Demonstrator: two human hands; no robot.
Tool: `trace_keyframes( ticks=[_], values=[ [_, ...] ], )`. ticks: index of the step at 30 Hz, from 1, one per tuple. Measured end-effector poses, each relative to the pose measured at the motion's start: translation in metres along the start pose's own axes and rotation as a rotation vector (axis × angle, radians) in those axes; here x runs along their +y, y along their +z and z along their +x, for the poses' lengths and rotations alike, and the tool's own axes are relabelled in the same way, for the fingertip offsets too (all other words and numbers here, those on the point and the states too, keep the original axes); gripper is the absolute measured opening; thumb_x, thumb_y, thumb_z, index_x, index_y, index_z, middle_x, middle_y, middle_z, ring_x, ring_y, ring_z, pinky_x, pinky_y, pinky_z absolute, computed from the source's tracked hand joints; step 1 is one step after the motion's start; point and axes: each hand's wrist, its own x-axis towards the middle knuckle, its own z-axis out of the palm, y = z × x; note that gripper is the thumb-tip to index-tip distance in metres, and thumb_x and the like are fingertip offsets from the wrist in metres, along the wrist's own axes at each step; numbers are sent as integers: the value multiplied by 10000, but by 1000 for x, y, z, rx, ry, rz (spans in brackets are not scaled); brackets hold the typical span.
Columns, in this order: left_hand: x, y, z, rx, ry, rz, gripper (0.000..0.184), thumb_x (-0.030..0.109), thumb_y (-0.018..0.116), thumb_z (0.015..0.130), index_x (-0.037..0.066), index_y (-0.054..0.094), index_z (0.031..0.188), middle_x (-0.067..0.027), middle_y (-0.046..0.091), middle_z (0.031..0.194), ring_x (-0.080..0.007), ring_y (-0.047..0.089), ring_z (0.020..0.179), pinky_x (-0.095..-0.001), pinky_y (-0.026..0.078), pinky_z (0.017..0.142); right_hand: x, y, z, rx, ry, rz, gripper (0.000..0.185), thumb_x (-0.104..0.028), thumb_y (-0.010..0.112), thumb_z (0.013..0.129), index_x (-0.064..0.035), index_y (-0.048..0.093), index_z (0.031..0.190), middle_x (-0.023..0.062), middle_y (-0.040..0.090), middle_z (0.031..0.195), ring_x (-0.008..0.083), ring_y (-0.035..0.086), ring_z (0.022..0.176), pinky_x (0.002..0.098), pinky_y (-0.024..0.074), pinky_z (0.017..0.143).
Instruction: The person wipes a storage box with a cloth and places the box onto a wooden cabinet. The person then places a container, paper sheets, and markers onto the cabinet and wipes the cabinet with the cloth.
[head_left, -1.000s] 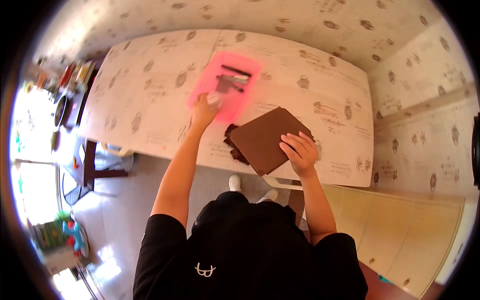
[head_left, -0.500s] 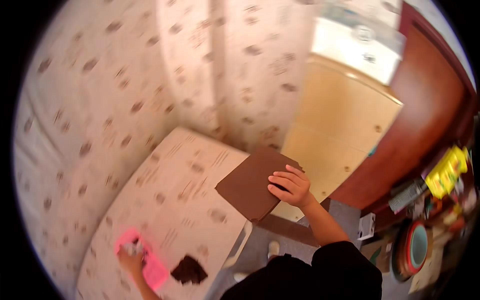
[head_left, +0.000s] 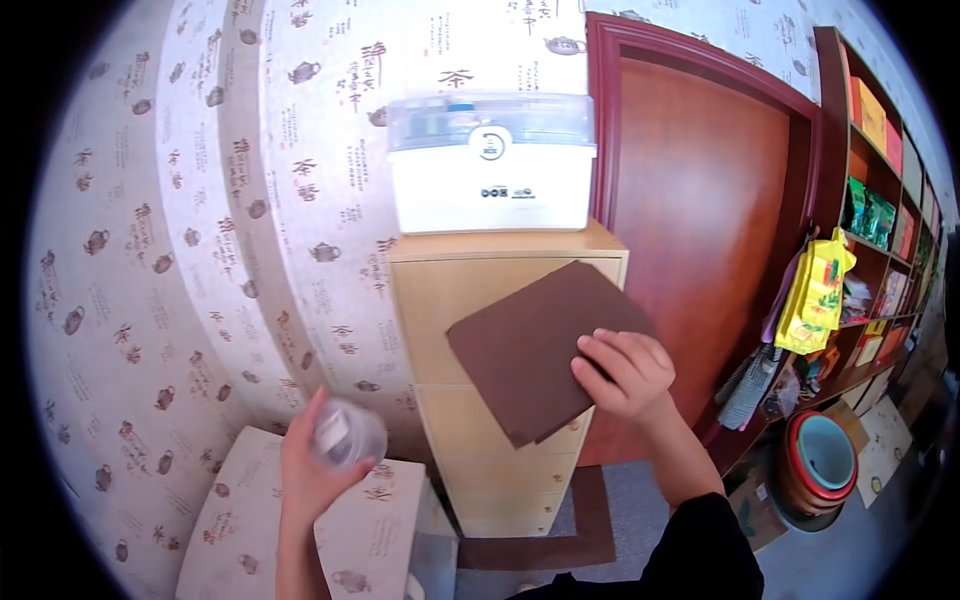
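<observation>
My right hand [head_left: 630, 375] grips the right edge of a flat, dark brown folded sheet [head_left: 540, 345], thumb in front of it. The sheet is held up before the wooden cabinet and looks like more than one layer at its lower corner. Over the table at the left, my left hand [head_left: 308, 465] is closed around a small clear plastic container [head_left: 350, 436]. Something whitish shows inside the container, too blurred to name.
A white box with a clear lid [head_left: 490, 185] stands on the light wooden cabinet [head_left: 425, 320]. Below my left hand is the patterned table [head_left: 370, 535]. To the right are a brown door [head_left: 700, 200], a yellow bag [head_left: 815, 295], shelves and stacked basins [head_left: 828, 455].
My view has swung right and up towards the cabinet. My left hand has risen from the pink tray on the table with the clear container. The right hand still holds the brown sheet.
</observation>
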Motion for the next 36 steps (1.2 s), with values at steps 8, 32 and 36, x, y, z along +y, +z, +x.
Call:
trace_keyframes(
  ticks=[8, 32, 36],
  values=[
    [79, 144, 148, 31, 428, -201, 909, 122, 870, 586, -11, 434, 1373, -161, 553, 1237, -304, 584, 1128, -389, 458, 989, 95, -12, -7, -93, -79, -51, 205, -123, 662, 729, -137, 665, 934, 31, 700, 927, 189, 675, 817, 278, 522, 677],
    [21, 192, 305, -36, 334, -600, 794, 147, 887, 636, 26, 484, 1309, -114, 608, 1174, -203, 593, 1076, -337, 500, 919, 232, 177, 122, 71, 4, -310, 386, 10, 587, 776, -95, 650, 1143, 44, 639, 1023, 222, 603, 957, 397, 415, 891],
    [8, 188, 315, -36, 369, -641, 794, 151, 896, 637, 29, 488, 1307, -105, 607, 1178, -196, 598, 1073, -335, 496, 927, 236, 233, 143, 76, -17, -311, 358, -79, 555, 810, -157, 642, 1149, 3, 594, 937, 179, 579, 898, 411, 388, 926]
  ],
)
